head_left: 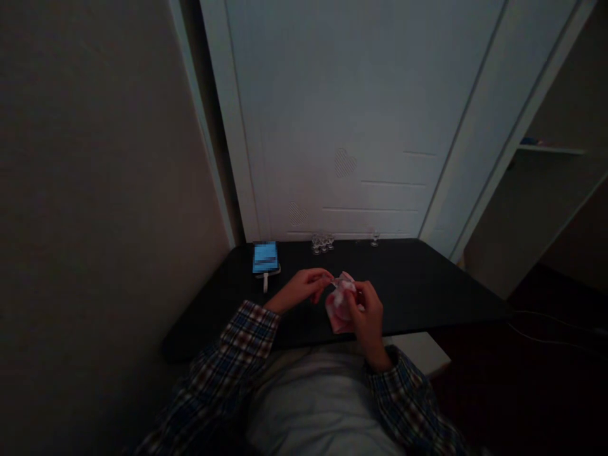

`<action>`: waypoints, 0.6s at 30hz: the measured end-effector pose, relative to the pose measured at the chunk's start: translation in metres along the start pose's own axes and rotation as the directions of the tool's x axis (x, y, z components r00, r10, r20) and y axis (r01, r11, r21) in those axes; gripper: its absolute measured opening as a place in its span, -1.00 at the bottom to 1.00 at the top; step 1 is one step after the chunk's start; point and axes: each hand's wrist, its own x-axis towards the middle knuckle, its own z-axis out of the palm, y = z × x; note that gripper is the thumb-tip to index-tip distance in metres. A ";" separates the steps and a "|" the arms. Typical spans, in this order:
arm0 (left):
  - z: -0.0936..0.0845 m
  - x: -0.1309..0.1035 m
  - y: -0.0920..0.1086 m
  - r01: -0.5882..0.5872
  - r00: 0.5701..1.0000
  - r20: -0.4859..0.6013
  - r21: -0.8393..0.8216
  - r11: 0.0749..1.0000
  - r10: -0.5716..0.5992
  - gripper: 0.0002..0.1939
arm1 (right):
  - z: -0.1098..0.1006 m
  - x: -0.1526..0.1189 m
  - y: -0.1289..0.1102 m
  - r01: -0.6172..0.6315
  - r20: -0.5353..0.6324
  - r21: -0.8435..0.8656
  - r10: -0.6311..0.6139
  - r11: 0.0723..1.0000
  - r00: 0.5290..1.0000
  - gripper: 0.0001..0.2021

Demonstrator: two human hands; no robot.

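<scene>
Spreading across the middle of the head view, a black table [418, 285] stands against a white panel [342, 95] marked with hatched hearts and grooves. A plain wall [95, 190] rises at left; a pale shelf [551, 150] shows at right, and thin cables [546, 316] run below it. At the table's far edge sits a cluster of small clear glasses [323, 242], with a single glass [375, 239] to its right. A device with a blue screen [265, 256] stands at far left. A white box [420, 352] lies beyond the near edge, at right.

Over the near part of the table, the right hand [369, 311] has its fingers clamped on a pink-and-white cloth [337, 311]. The left hand [304, 286] pinches a clear item [336, 280] at the cloth's top.

The cloth and fingers hide much of the item, so its shape is unclear. The screen is pixelated, and the lower right is too dark to read.
</scene>
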 end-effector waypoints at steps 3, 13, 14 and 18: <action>0.000 0.000 0.002 -0.015 1.000 -0.009 0.000 1.000 0.015 -0.62 | 0.001 0.000 0.002 -0.007 0.023 0.026 0.006 1.000 1.000 -0.88; 0.002 -0.001 0.001 0.027 0.993 0.115 0.052 0.998 -0.032 -0.62 | 0.001 0.001 0.001 0.003 0.063 0.011 -0.004 1.000 0.998 -0.88; 0.002 -0.001 0.001 0.031 0.993 0.112 0.058 0.998 -0.037 -0.63 | 0.001 0.001 0.001 0.003 0.070 0.009 -0.004 1.000 0.998 -0.88; 0.002 -0.002 -0.001 0.049 0.994 0.100 0.044 0.998 -0.053 -0.65 | 0.001 0.001 0.001 0.003 0.067 0.006 -0.004 1.000 0.998 -0.87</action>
